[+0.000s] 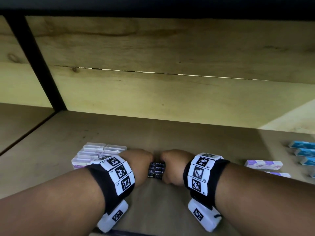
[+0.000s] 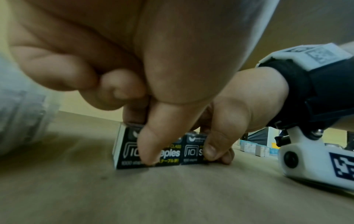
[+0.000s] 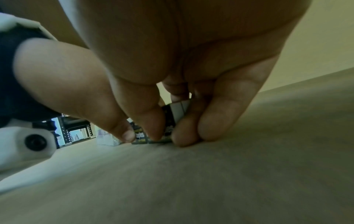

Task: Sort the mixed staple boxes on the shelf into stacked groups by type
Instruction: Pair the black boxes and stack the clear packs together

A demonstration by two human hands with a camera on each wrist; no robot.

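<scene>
White-and-purple boxes [image 1: 95, 155] stacked at far left of the shelf [image 1: 196, 138], just behind the left wrist. Left hand [image 1: 138, 166] curled down over the left side of the black boxes [image 1: 156, 170], thumb [image 2: 153, 144] pressed on their printed front, other fingers reaching over the top. Black boxes standing together on the shelf at centre, between both hands, "Staples" readable on their faces. Right hand [image 1: 173, 167] clamped on their right side, thumb [image 3: 151, 125] in front, fingers [image 3: 220, 119] curled round the end, tips touching the shelf. Further right, well apart, purple boxes [image 1: 263, 164] lying flat, and blue boxes [image 1: 302, 152] in a row at the right edge.
</scene>
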